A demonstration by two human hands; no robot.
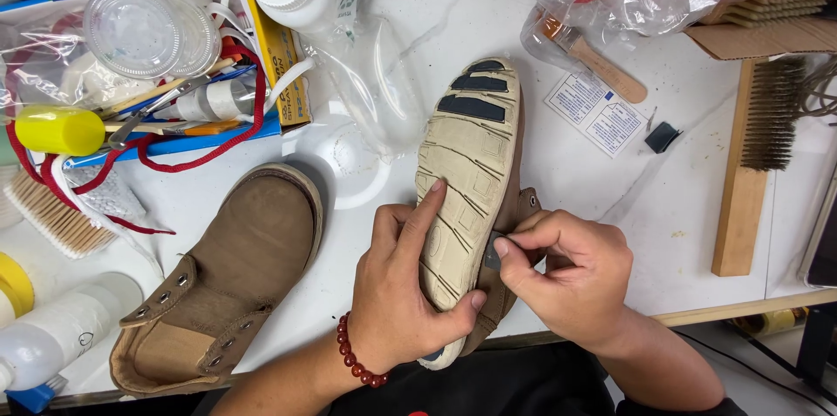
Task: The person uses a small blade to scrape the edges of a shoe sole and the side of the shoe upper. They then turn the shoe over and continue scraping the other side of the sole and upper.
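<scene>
Single head-worn view, looking steeply down from above onto a white table (575,163). Close range: left hand (405,281) and right hand (567,272) low in centre frame, forearms entering from bottom edge. Table's near edge visible at lower right. No second view.

Two brown shoes (222,285) (471,180), two wooden brushes (754,163) (52,215), two hands (405,281) (567,272).

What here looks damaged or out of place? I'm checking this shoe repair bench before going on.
The upturned shoe's sole held by the left hand looks worn, with dark patches at the toe. The right hand presses a small grey piece to its edge. A red lace trails loose from the cluttered tray.
</scene>
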